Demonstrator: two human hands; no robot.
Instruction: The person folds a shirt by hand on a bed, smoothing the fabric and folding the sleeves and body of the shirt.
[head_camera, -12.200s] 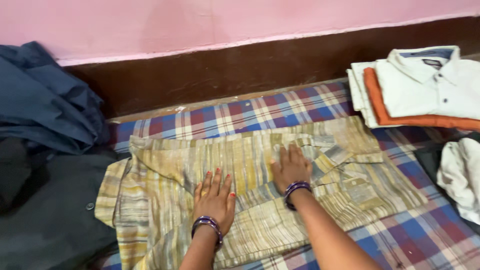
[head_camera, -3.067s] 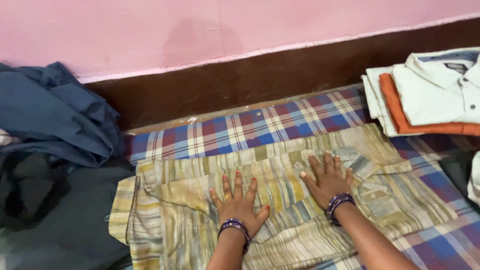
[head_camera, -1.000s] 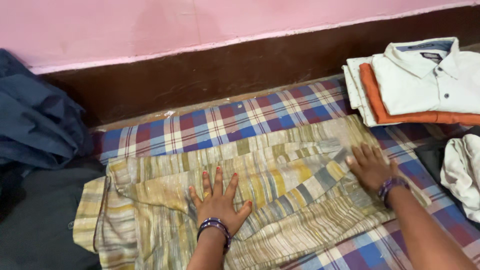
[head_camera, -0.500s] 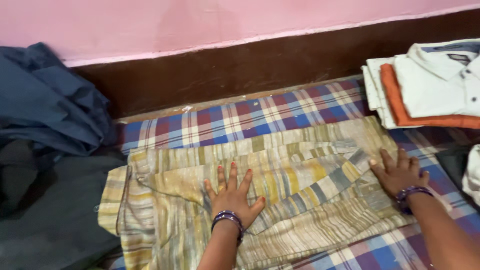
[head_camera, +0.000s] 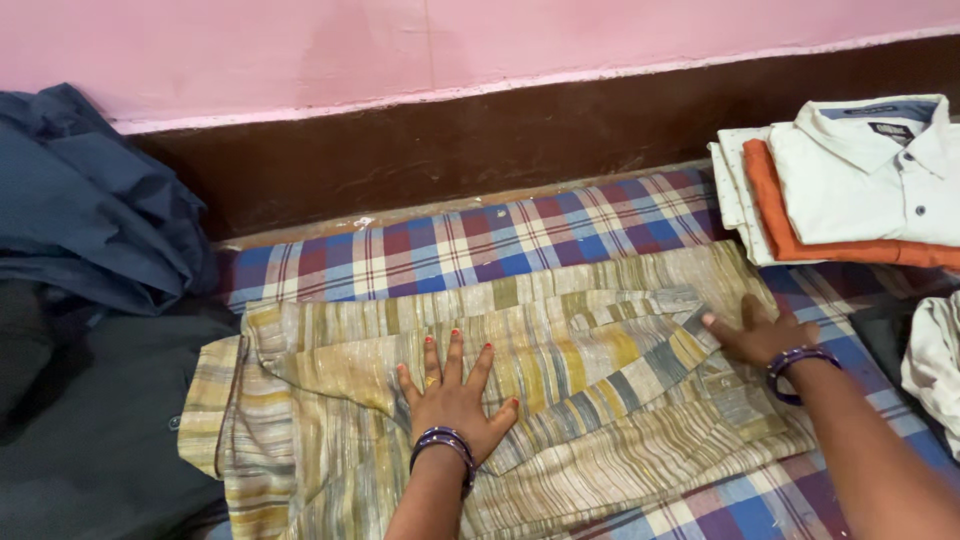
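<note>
Left hand (head_camera: 455, 400): spread flat, centre frame, pinning striped shirt (head_camera: 600, 400).
Right hand (head_camera: 755, 335): flat, fingers together, on folded sleeve (head_camera: 640, 350).
Risk: pressure eases, fold likely slips open.

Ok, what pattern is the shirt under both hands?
The shirt has yellow, grey and beige stripes; the head view shows it.

Left hand (head_camera: 452, 398): flat, palm down, fingers spread, forearm rising from the lower edge. Right hand (head_camera: 757, 335): flat, palm down, fingers together, forearm entering from lower right.
</note>
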